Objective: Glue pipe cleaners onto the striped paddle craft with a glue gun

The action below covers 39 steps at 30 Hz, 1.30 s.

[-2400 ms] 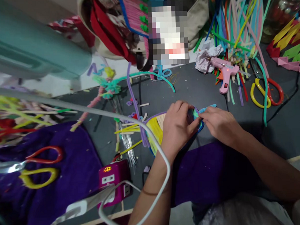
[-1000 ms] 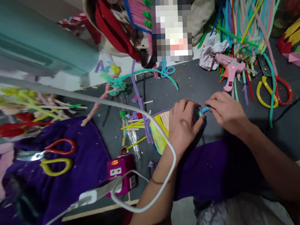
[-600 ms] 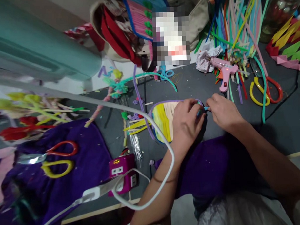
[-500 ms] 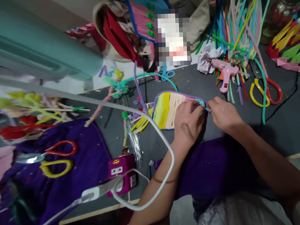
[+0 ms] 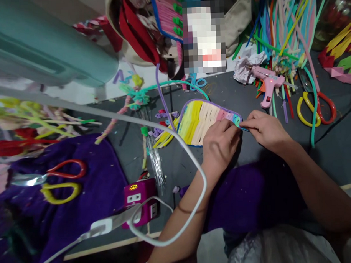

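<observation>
Dark and strewn with craft scraps, the table (image 5: 332,156) is backed by a heaped bundle of coloured fuzzy stems (image 5: 301,23), with a pink glue gun (image 5: 268,83) laid in front of it. On the table, between the two hands and extending leftward, lies a striped panel (image 5: 205,117) in yellow, cream, pink and blue, edged in purple and blue. Its near right part is held by the left hand (image 5: 220,141), whose fingers are bent and drawn in over the edge. At its right tip, a small blue strand (image 5: 244,128) is pinched by the right hand (image 5: 267,130), with thumb and finger close together; how much is gripped cannot be told.

For neat work here, the panel is best steadied right beside the corner, so that the narrow tip is not twisted by the pull. The strand should be drawn snug and low along the edge, without the stripes being squeezed out of line. Care is also needed with the loose yellow ends (image 5: 164,138) at the left side and the white cable (image 5: 201,172) looping over the left forearm, as either might be snagged if the panel is turned.
</observation>
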Motion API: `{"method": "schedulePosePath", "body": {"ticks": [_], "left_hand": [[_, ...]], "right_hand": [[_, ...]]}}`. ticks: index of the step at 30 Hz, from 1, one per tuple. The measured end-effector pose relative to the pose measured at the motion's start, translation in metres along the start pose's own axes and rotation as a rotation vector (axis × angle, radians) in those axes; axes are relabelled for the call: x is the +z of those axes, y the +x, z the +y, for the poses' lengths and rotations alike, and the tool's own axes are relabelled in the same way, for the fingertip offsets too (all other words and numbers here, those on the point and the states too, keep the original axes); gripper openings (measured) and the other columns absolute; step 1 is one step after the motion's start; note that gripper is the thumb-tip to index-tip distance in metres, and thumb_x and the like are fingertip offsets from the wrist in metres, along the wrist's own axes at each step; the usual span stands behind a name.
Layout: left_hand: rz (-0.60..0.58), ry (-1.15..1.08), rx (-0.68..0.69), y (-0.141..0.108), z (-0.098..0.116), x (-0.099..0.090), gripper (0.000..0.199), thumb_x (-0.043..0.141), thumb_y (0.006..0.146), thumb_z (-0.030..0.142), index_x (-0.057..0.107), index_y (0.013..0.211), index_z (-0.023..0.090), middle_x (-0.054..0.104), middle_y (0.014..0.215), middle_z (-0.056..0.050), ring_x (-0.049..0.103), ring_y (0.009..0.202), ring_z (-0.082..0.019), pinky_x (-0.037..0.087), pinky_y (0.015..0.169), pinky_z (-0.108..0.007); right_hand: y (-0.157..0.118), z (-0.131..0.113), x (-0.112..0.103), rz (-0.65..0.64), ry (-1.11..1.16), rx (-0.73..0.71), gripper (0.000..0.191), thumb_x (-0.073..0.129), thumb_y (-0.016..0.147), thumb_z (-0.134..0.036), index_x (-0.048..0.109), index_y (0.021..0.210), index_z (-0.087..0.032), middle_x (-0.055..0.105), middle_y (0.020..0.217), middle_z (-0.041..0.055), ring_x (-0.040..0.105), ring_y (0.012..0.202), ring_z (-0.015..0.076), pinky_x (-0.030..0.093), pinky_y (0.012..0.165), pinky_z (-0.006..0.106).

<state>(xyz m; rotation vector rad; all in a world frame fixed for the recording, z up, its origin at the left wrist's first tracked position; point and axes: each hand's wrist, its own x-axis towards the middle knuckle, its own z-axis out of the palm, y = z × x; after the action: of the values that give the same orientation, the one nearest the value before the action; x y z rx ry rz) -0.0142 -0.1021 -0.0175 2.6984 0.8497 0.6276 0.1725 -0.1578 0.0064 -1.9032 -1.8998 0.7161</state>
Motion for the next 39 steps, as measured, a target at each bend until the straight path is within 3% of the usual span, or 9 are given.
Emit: {"method": "schedulePosePath", "body": {"ticks": [4, 10, 16, 21, 27, 30, 34, 36, 39], "left_hand": [[-0.012, -0.096, 0.007, 0.001, -0.007, -0.009, 0.019, 0.057, 0.1, 0.019, 0.074, 0.092, 0.015, 0.072, 0.093, -0.008, 0.066, 0.085, -0.02, 0.052, 0.074, -0.032], [-0.175, -0.328, 0.153, 0.004, -0.026, -0.03, 0.022, 0.056, 0.103, 0.023, 0.078, 0.105, 0.019, 0.076, 0.104, -0.008, 0.071, 0.094, -0.018, 0.054, 0.081, -0.03], [-0.143, -0.103, 0.249, 0.005, -0.03, -0.019, 0.032, 0.051, 0.108, 0.036, 0.079, 0.113, 0.021, 0.069, 0.082, -0.005, 0.063, 0.077, -0.018, 0.046, 0.07, -0.032], [-0.155, -0.002, 0.267, 0.006, -0.029, -0.017, 0.032, 0.05, 0.109, 0.034, 0.08, 0.112, 0.023, 0.068, 0.081, -0.004, 0.061, 0.077, -0.018, 0.042, 0.068, -0.033], [-0.213, -0.012, 0.219, 0.006, -0.027, -0.02, 0.029, 0.055, 0.106, 0.034, 0.08, 0.114, 0.022, 0.069, 0.087, -0.006, 0.064, 0.084, -0.02, 0.046, 0.075, -0.034], [-0.229, -0.023, 0.21, 0.007, -0.027, -0.02, 0.028, 0.057, 0.104, 0.034, 0.08, 0.115, 0.023, 0.07, 0.09, -0.006, 0.065, 0.088, -0.021, 0.046, 0.078, -0.034], [-0.257, -0.036, 0.214, 0.01, -0.028, -0.019, 0.024, 0.061, 0.102, 0.032, 0.08, 0.114, 0.024, 0.071, 0.092, -0.006, 0.066, 0.091, -0.022, 0.045, 0.079, -0.036], [-0.257, -0.042, 0.209, 0.012, -0.028, -0.02, 0.023, 0.063, 0.1, 0.032, 0.08, 0.113, 0.024, 0.071, 0.096, -0.007, 0.065, 0.094, -0.023, 0.045, 0.08, -0.036], [-0.245, -0.04, 0.212, 0.015, -0.025, -0.021, 0.02, 0.067, 0.097, 0.031, 0.08, 0.11, 0.024, 0.071, 0.108, -0.009, 0.063, 0.103, -0.025, 0.044, 0.082, -0.036]], "right_hand": [[0.0, -0.002, 0.001, -0.026, -0.036, 0.009, 0.038, 0.052, 0.095, -0.009, 0.083, 0.112, -0.025, 0.072, 0.109, 0.0095, 0.068, 0.101, 0.0237, 0.047, 0.082, 0.034], [-0.001, 0.0, 0.001, 0.01, -0.064, -0.018, 0.038, 0.053, 0.095, -0.009, 0.084, 0.11, -0.026, 0.072, 0.106, 0.0086, 0.067, 0.1, 0.0232, 0.046, 0.079, 0.033], [-0.002, 0.001, 0.001, 0.01, -0.056, -0.018, 0.042, 0.054, 0.094, -0.007, 0.083, 0.116, -0.028, 0.072, 0.106, 0.0082, 0.067, 0.1, 0.023, 0.047, 0.08, 0.033], [-0.001, 0.003, 0.002, 0.013, -0.055, -0.014, 0.042, 0.055, 0.095, -0.007, 0.083, 0.116, -0.029, 0.072, 0.106, 0.0083, 0.068, 0.101, 0.0232, 0.049, 0.081, 0.033], [-0.004, 0.004, -0.001, 0.057, 0.004, -0.058, 0.035, 0.054, 0.098, -0.012, 0.083, 0.111, -0.026, 0.073, 0.104, 0.0087, 0.069, 0.098, 0.0226, 0.051, 0.084, 0.034], [-0.007, 0.007, -0.015, 0.233, 0.061, -0.032, 0.029, 0.055, 0.099, -0.021, 0.08, 0.113, -0.024, 0.075, 0.103, 0.0078, 0.07, 0.096, 0.0225, 0.052, 0.086, 0.036], [-0.01, 0.024, -0.034, 0.622, -0.002, 0.259, 0.022, 0.055, 0.099, -0.034, 0.07, 0.107, -0.022, 0.073, 0.09, 0.0056, 0.066, 0.08, 0.0221, 0.05, 0.077, 0.036], [-0.008, 0.035, -0.038, 0.674, -0.038, 0.36, 0.021, 0.057, 0.097, -0.039, 0.066, 0.101, -0.021, 0.069, 0.083, 0.0042, 0.063, 0.074, 0.0214, 0.047, 0.073, 0.035], [0.0, 0.046, -0.035, 0.609, -0.048, 0.445, 0.029, 0.061, 0.093, -0.049, 0.063, 0.094, -0.02, 0.068, 0.082, 0.0047, 0.062, 0.075, 0.0219, 0.046, 0.074, 0.035]]}}
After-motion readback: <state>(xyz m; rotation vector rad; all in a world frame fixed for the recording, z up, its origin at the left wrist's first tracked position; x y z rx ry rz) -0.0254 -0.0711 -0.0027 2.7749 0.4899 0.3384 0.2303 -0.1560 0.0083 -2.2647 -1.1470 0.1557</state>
